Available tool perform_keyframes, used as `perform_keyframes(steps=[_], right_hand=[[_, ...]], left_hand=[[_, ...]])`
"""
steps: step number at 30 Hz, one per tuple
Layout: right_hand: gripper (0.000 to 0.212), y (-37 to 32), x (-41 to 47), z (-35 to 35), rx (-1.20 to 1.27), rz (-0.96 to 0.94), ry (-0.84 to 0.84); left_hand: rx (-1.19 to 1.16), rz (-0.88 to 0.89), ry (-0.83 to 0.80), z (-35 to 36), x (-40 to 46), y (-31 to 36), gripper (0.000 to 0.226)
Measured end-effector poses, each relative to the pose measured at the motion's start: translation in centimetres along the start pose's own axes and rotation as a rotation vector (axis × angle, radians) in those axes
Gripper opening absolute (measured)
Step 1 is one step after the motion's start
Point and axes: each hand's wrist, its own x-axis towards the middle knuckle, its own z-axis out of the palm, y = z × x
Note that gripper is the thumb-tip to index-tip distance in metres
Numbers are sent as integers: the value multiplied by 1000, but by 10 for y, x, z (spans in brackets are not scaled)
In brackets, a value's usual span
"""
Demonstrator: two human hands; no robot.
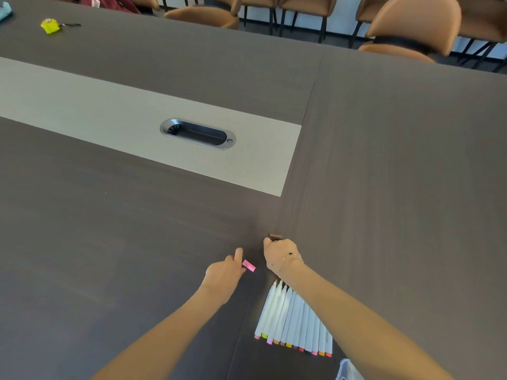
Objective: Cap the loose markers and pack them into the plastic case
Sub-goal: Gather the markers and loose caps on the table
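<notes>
Dark table (pixel 109 242): left hand (pixel 223 272) pinches pink cap (pixel 249 265) beside unlabelled markers (pixel 293 319).

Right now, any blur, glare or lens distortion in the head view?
Head view: wide-angle bending curves the table edges; soft even light, faint shadows, no harsh glare; the left hand with the pink cap looks slightly soft; the marker row reads clearly.

The left hand (pixel 225 272) is pinching a pink cap (pixel 249 265) while the right hand (pixel 280 255) is gripping a brown cap (pixel 275 237) above a fanned row of white markers (pixel 293 319) lying on the dark table (pixel 384 160).
</notes>
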Motion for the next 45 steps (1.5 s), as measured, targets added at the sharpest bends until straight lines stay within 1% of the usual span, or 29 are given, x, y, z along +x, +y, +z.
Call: perform_keyframes(steps=[2,4,5,8,11,14,15,16,17,18,19,20,21,24,25,26,27,28,29,30,31,32,34,35,38,41,45], right_hand=[[32,2,-1,-2,102,18,-19],[34,4,-4,-5,68,35,22],[35,9,-5,-2,66,59,3],[34,32,-11,9,189,154,0],[33,57,-22,19,298,237,-14],[37,80,-34,28,360,294,-8],[37,86,-37,32,375,305,-7],[36,91,-41,34,391,313,-10],[35,96,-45,37,404,317,-9],[33,99,-50,39,410,330,-8],[31,103,-53,41,417,335,7],[30,105,-56,44,415,340,20],[29,107,-59,46,406,344,25],[27,113,-65,53,414,348,48],[26,115,-66,55,420,351,57],[26,117,-68,56,428,355,70],[26,119,-68,58,436,357,85],[25,121,-69,58,446,355,96],[25,122,-70,58,451,344,106],[27,122,-71,59,452,314,116],[29,121,-71,59,449,268,125],[31,118,-72,60,448,210,132],[33,110,-71,62,453,88,162],[32,106,-70,65,454,37,189],[33,101,-64,74,466,-56,300],[35,102,-60,82,543,-80,361],[55,102,-60,87,649,-48,364]], left_hand=[[36,20,-46,-6,0,5,62],[77,78,-23,-14,2,9,64],[96,101,-12,-16,3,10,63],[83,82,-18,-13,13,17,51],[52,36,-91,-18,23,31,38],[-28,-33,-144,-26,37,42,32],[-63,-66,-116,-29,41,43,30],[-81,-91,4,-32,43,42,28],[-65,-84,141,-38,44,41,30],[-55,-71,222,-42,49,40,41],[-75,-18,334,-47,57,38,48],[-107,32,416,-45,70,36,50],[-121,52,421,-47,77,35,48],[-3,87,266,-61,85,46,42],[29,100,245,-59,86,50,41],[38,133,249,-55,86,55,41],[21,183,300,-47,87,57,42],[19,235,331,-44,87,60,42],[45,246,347,-46,82,64,42],[89,243,297,-43,79,69,44],[122,269,203,-46,75,74,44],[136,296,167,-42,75,78,37],[77,333,207,-37,71,85,25],[69,350,207,-36,70,88,26],[27,406,211,-24,73,92,36],[-35,455,230,-30,76,88,36],[-185,462,208,-26,78,82,34]])
